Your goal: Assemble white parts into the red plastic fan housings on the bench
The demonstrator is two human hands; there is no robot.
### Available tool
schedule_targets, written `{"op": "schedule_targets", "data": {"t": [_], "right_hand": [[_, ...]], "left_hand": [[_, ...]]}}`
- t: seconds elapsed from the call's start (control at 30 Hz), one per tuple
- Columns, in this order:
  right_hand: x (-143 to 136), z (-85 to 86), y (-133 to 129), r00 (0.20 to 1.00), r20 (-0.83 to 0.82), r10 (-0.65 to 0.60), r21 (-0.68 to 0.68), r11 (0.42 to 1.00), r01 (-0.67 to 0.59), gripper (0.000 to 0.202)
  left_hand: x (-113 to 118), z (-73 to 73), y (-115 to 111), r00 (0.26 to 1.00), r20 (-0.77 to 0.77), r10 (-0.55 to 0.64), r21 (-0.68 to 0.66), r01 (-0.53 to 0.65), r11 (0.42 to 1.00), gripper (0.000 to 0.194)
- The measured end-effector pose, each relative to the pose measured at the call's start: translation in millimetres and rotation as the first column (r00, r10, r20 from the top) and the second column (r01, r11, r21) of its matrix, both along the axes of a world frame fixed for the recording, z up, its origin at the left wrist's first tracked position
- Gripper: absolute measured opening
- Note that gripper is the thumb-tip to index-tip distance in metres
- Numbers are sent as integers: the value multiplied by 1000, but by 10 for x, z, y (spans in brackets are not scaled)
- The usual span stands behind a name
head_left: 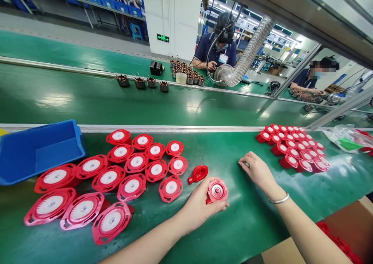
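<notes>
My left hand (199, 205) is wrapped round a round red plastic housing (218, 190), held just over the green bench with its ringed face and dark centre towards me. Just beyond that hand, a loose red cover with a short side spout (199, 173) lies on the bench. My right hand (259, 172), with a silver bangle (279, 198) at its wrist, is pinched low over the bench to the right. Something small and dark shows at its fingertips, too little to name. On the left sit several red housings with white finned wheels (136, 162).
A blue bin (40, 151) stands at the far left. At the right are red parts with white round tops (294, 145), a plastic bag (346, 138) and a box of red parts (349, 225). Copper-wound cores (140, 83) line the far belt; co-workers sit beyond.
</notes>
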State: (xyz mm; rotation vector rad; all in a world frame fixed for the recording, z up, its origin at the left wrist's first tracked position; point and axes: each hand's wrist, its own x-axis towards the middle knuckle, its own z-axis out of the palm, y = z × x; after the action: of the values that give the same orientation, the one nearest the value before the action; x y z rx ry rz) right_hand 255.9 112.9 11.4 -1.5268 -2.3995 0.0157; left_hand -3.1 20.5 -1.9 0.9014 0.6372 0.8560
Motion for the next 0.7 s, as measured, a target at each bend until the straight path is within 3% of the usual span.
{"op": "schedule_targets", "data": {"t": [0.33, 0.47, 0.57, 0.7], "right_hand": [[-103, -9, -99, 998, 0, 58, 118, 991, -58, 24], [-307, 131, -385, 982, -162, 102, 148, 986, -78, 16], [-568, 208, -689, 923, -333, 191, 126, 979, -157, 8], [-836, 141, -920, 886, -386, 258, 178, 963, -203, 16]], "left_hand": [[5, -44, -6, 997, -60, 45, 155, -35, 987, 36], [19, -111, -18, 995, -78, 57, 191, -41, 981, 35], [22, -152, -25, 989, -120, 82, 230, -53, 972, 33], [10, -184, -40, 974, -201, 103, 260, -49, 964, 35]]}}
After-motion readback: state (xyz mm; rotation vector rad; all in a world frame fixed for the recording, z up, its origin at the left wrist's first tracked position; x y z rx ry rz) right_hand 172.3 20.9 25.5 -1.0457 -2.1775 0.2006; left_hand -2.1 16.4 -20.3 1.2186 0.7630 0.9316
